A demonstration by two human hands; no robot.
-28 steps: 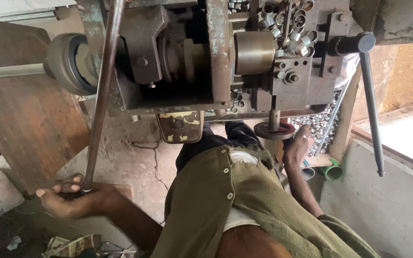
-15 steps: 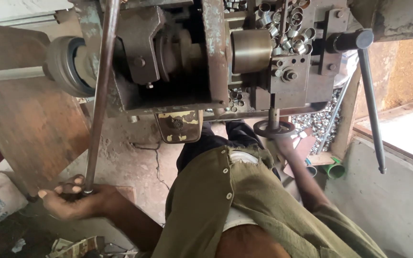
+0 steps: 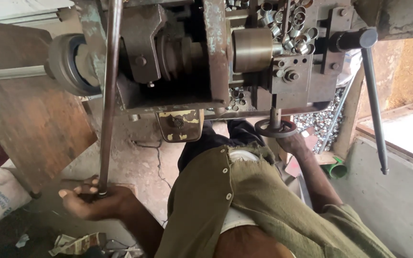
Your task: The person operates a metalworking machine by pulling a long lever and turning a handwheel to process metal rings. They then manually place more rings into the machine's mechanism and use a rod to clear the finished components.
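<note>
Left hand (image 3: 94,203) clamped on long lever (image 3: 109,95); right hand (image 3: 296,143) gripping small handwheel (image 3: 276,128). Risk: greasy lever slips, my sleeve snags near spindle (image 3: 252,50).

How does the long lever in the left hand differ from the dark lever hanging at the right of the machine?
The left lever is brownish, rusty, and gripped at its lower end by the left hand. The right lever is darker, untouched, and hangs free from a dark knob. The left lever runs past the top edge; the right lever's upper end shows. Both are slim metal rods, near upright.
</note>
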